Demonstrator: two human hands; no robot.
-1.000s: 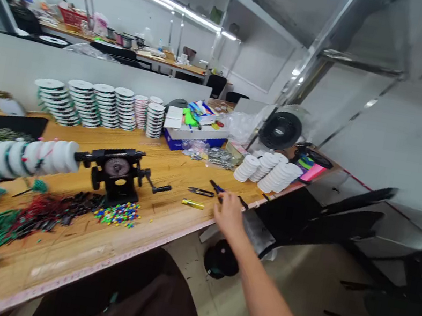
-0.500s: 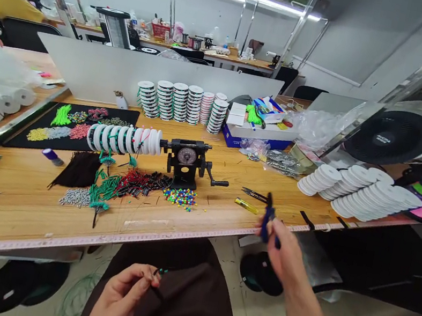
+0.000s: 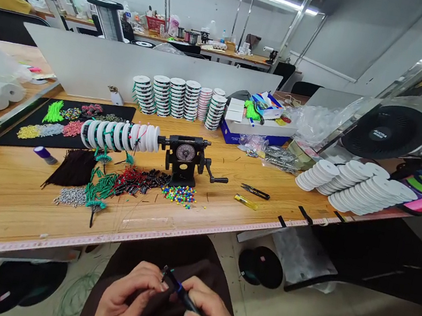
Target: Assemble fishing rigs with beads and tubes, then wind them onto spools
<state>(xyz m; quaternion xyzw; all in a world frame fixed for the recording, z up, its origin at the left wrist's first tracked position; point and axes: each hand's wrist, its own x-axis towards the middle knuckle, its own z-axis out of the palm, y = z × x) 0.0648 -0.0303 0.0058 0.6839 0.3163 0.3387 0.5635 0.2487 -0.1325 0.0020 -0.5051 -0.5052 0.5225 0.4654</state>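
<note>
My left hand [image 3: 132, 297] is closed in a pinch above my lap. Its fingertips hold a small dark piece with green bits, mostly hidden now. My right hand [image 3: 210, 313] grips pliers [image 3: 185, 298] with dark blue and black handles. Their black tip points up and left, right by my left fingertips; whether the jaws touch the small piece I cannot tell. Beyond both hands is the table edge with a measuring tape [image 3: 98, 240] along it. Black thread snips [image 3: 254, 191] and a yellow lighter [image 3: 246, 202] lie on the tabletop.
A black winder [image 3: 184, 160] with a crank carries a row of white spools [image 3: 121, 135]. Before it lie colored beads [image 3: 180, 194], green and black small parts, and black strands [image 3: 71, 169]. White spool stacks [image 3: 368, 191] stand at right. A person in yellow sits far left.
My right hand has brought the pliers from the table's front edge down and left to my left hand. My left hand keeps its pinch, and the view has shifted slightly.
</note>
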